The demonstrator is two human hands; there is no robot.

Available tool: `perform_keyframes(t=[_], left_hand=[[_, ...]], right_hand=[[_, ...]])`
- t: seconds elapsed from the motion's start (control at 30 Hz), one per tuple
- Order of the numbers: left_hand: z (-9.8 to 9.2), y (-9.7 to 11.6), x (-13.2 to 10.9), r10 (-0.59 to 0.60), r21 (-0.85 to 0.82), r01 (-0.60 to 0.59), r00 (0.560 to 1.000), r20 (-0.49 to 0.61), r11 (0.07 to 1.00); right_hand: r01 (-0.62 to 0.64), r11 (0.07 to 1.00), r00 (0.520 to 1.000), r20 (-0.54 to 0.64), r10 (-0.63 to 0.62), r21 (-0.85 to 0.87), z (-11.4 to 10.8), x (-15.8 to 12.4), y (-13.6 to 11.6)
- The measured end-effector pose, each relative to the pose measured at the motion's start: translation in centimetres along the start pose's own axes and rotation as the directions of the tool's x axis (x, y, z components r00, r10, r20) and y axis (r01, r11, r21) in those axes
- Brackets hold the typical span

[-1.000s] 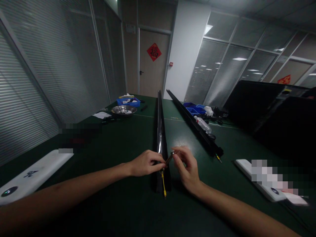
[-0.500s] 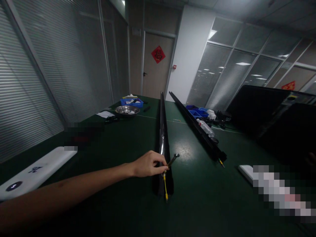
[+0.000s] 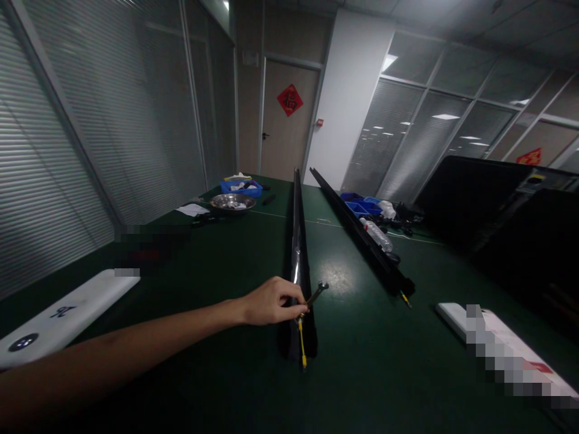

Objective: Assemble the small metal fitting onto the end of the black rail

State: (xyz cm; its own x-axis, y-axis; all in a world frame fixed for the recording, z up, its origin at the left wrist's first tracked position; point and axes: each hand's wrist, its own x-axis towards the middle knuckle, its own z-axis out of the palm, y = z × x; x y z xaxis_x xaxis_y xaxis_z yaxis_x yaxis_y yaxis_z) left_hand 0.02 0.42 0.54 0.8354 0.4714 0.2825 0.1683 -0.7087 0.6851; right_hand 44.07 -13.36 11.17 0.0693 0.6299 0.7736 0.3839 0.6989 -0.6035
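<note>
One of the two hands shows: the left hand (image 3: 274, 302), low in the centre of the frame, has thumb and fingers pinched closed on a small metal wrench (image 3: 318, 292). The right hand is out of view, so I cannot tell its state. The wrench slants up and to the right over the near end of a long black rail (image 3: 297, 241), which runs up the middle of the frame along the desk (image 3: 371, 361). I'd expect the wrench to be stiff and light, a bit slippery (bare polished steel usually is), and best gripped along its shank, clear of the open head. The rail looks rigid but awkwardly long, probably steadier held by its sides. A yellow lead (image 3: 303, 343) at its near end looks thin and bendable, so best not tugged.
</note>
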Motion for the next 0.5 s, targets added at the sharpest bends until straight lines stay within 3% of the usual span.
perform_keyframes(t=[0.07, 0.13, 0.23, 0.33, 0.37, 0.4, 0.43, 0.5], left_hand=[[0.0, 0.0, 0.0, -0.001, -0.004, 0.001, 1.0, 0.004, 1.0], [0.0, 0.0, 0.0, 0.004, -0.004, -0.004, 1.0, 0.001, 1.0], [0.1, 0.0, 0.0, 0.019, -0.002, -0.019, 1.0, -0.012, 1.0], [0.1, -0.2, 0.0, 0.02, -0.001, -0.02, 1.0, -0.003, 1.0], [0.1, -0.2, 0.0, 0.02, 0.001, -0.02, 1.0, 0.003, 1.0], [0.0, -0.3, 0.0, 0.018, 0.002, -0.018, 1.0, 0.006, 1.0], [0.0, -0.4, 0.0, 0.017, 0.001, -0.017, 1.0, 0.008, 1.0], [0.0, -0.5, 0.0, 0.014, -0.005, -0.014, 1.0, 0.012, 1.0]], right_hand=[[0.005, 1.0, 1.0, -0.001, -0.005, 0.013, -2.9, 1.6, 1.0], [-0.013, 0.998, 0.992, 0.123, 0.006, 0.058, -4.2, 1.6, 1.8], [-0.051, 0.996, 0.977, 0.212, 0.036, 0.068, -3.5, -0.3, 2.0], [-0.106, 0.992, 0.932, 0.354, 0.077, 0.063, -0.8, -4.0, 2.0], [-0.157, 0.987, 0.84, 0.529, 0.121, 0.023, 0.4, -5.4, 2.0], [-0.208, 0.977, 0.712, 0.68, 0.176, -0.035, 1.6, -6.9, 2.0], [-0.233, 0.97, 0.661, 0.721, 0.206, -0.063, 2.8, -8.3, 2.1], [-0.255, 0.964, 0.615, 0.756, 0.223, -0.077, 4.7, -10.7, 2.1]])
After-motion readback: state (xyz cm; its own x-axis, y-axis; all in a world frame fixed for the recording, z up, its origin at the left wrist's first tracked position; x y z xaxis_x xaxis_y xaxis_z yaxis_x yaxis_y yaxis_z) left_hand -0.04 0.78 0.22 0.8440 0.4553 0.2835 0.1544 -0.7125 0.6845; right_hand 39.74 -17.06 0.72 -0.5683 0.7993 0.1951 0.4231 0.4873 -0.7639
